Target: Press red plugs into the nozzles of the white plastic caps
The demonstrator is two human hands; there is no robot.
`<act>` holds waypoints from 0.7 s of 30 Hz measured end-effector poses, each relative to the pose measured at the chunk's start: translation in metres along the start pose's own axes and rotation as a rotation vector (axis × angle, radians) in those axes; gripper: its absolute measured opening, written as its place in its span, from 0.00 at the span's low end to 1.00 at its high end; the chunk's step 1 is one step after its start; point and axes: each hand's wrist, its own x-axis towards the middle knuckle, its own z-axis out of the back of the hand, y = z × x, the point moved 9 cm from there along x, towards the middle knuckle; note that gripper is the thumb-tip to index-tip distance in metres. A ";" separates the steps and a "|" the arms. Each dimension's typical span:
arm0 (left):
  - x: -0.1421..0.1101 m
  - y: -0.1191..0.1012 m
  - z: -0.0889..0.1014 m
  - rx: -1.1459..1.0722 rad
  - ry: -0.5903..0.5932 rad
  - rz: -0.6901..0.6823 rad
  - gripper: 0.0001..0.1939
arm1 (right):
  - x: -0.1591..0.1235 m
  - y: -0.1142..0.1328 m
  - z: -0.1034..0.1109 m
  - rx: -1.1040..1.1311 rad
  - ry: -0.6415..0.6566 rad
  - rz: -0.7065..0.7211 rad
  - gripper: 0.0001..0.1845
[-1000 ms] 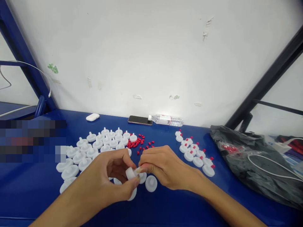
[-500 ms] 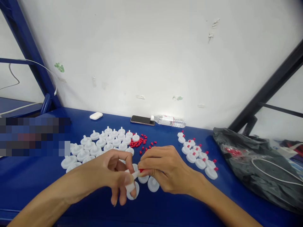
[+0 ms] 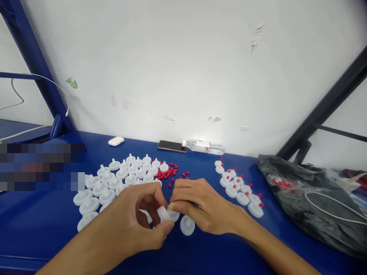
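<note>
A white plastic spouted cap (image 3: 163, 214) is gripped between the thumb and fingers of my left hand (image 3: 134, 217), partly hidden by them. Against its right side my right hand (image 3: 200, 208) is closed in a pinch, thumb against the curled fingers. Whatever sits inside that pinch is hidden now; a red tip showed there earlier. Beneath and beside my hands lie a few white discs, one of them a loose white disc (image 3: 187, 225) below my right hand. Many white spouted caps (image 3: 107, 177) stand spout-up at the left, and small red caps (image 3: 163, 175) are scattered behind my hands.
On the right, white caps with red tips (image 3: 242, 198) form a slanting group. Beyond them lies a dark plastic bag (image 3: 309, 206) with a white cable on it. Along the wall are a phone (image 3: 172, 146), a water bottle (image 3: 205, 146) and a white case (image 3: 116, 141).
My left hand has turned and moved slightly right, tilting the white spouted cap. The red tip between my right fingers is no longer visible. My right hand has barely shifted.
</note>
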 end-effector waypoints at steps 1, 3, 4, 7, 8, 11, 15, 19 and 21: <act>0.001 0.002 -0.004 -0.075 0.070 0.023 0.12 | 0.000 0.004 0.002 -0.003 -0.013 0.016 0.20; 0.004 0.005 -0.013 -0.223 0.227 0.072 0.14 | 0.002 0.009 0.005 -0.002 -0.059 0.033 0.21; 0.005 0.006 -0.017 -0.276 0.287 0.087 0.15 | 0.002 0.012 0.006 -0.002 -0.090 0.042 0.21; 0.008 0.012 -0.022 -0.271 0.330 0.094 0.14 | 0.004 0.013 0.004 -0.070 -0.148 0.074 0.22; 0.009 0.015 -0.018 -0.199 0.268 0.083 0.13 | 0.004 0.010 0.005 -0.106 -0.149 0.084 0.22; 0.002 0.017 0.011 0.179 -0.057 0.021 0.13 | -0.001 -0.014 0.027 -0.139 -0.232 0.034 0.21; -0.025 -0.008 0.048 0.479 -0.326 -0.076 0.11 | -0.022 -0.071 0.083 -0.108 -0.469 -0.271 0.21; -0.037 -0.021 0.068 0.573 -0.416 -0.067 0.13 | -0.019 -0.086 0.067 -0.141 -0.299 -0.273 0.17; -0.037 -0.024 0.071 0.568 -0.462 -0.131 0.13 | -0.015 -0.087 0.045 -0.150 -0.204 -0.256 0.11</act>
